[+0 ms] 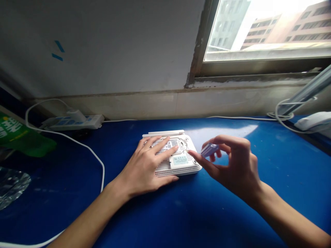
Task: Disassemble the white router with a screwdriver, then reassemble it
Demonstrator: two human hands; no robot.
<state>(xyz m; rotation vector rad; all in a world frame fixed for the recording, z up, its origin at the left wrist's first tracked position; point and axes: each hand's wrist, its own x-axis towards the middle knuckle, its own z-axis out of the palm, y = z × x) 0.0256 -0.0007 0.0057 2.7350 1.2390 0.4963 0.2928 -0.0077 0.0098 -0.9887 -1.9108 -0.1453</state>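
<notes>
A white router-like box (pixel 181 160) with vent holes and printed labels lies flat on the blue table (pixel 165 217). My left hand (pixel 147 163) rests spread over its left part, fingers apart, the thumb along the front edge. Just right of the box, my right hand (pixel 232 162) pinches a small pale purple object (pixel 209 150) between its fingers. The tip of a right finger or thumb is close to the box's right side; whether it touches cannot be made out.
At the left stand a power strip (pixel 95 121) with a plug, a green-labelled bottle (pixel 26 137) and clear plastic (pixel 12 186). A white cable (pixel 89 148) curves over the table's left side. Behind are a wall and window; more cable (pixel 280 115) coils at the right.
</notes>
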